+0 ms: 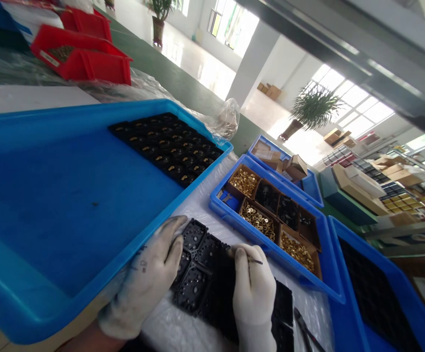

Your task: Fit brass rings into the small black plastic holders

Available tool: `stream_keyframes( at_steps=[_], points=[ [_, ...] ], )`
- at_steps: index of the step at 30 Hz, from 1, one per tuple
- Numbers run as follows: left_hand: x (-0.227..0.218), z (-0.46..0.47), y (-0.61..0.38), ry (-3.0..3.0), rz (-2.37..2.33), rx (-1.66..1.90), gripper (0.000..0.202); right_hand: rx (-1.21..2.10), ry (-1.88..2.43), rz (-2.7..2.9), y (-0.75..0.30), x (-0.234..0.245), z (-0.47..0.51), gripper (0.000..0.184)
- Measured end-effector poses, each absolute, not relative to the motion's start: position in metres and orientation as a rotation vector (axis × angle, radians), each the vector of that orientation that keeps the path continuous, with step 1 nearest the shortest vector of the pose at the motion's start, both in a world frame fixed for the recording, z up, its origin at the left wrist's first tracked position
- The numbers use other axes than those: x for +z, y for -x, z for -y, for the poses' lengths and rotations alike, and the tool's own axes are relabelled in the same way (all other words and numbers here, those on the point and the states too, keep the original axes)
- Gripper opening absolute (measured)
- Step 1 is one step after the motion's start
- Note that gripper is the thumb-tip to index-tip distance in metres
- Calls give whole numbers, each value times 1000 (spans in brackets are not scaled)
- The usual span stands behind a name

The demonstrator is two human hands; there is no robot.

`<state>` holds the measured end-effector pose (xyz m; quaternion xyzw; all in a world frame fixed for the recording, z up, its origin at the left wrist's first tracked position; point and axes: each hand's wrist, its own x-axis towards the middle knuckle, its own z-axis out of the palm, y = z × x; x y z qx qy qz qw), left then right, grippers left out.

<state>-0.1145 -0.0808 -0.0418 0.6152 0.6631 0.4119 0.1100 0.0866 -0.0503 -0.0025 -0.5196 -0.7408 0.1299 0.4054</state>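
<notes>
Several black moulded plastic housings (192,288) lie close together in front of me, with small pins and holes inside. My left hand (148,274), in a white glove, rests at their left edge, fingers stretched and thumb apart. My right hand (254,293), also gloved, is closed in a pinch over the housings. A thin dark rod (255,260) sticks out from between its thumb and fingers; the rest of it is hidden. Dark-handled pliers (305,330) lie to the right of the housings.
On the left is a large blue tray (69,195) with rows of black parts (171,146). A blue bin (329,274) holds boxes of brass pieces (258,220) and black pieces. Another blue tray (347,234) stands right. Red bins (98,63) sit far left.
</notes>
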Motion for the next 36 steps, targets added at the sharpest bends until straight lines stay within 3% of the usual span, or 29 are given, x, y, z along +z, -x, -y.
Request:
stream_keyframes(
  at_steps=[20,31,36],
  points=[
    [-46,88,116,-1887,-1985,1168,45,322,1301,1932,-55,-14,36,31],
    [-47,92,116,-2283,-2123,849,44,332,1327,1931,-56,-19,35,29],
    [-43,89,116,-2144,-2072,1035,42,356,1261,1952,-51,-18,42,28]
  ],
)
